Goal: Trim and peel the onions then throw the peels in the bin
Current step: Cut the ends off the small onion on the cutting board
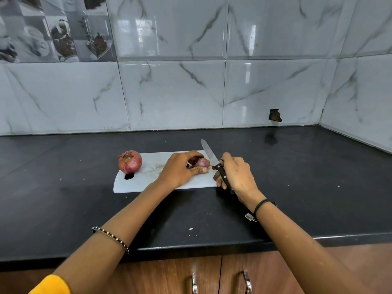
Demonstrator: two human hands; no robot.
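Black surface (pixel 84 209) below marble wall tiles (pixel 169 92) carries a white cutting board (pixel 131 185). Left grip (pixel 182 169), palm down, curls round a small onion (pixel 203 162) on the board; right grip (pixel 236 176) is closed round a knife (pixel 214 160), blade tilted up. A larger onion (pixel 129 162) sits on the board's left end

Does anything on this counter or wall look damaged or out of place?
Yes: a ragged dark hole is broken through the white marble-pattern wall tile just above the black countertop, on the right. Nothing else stands out.
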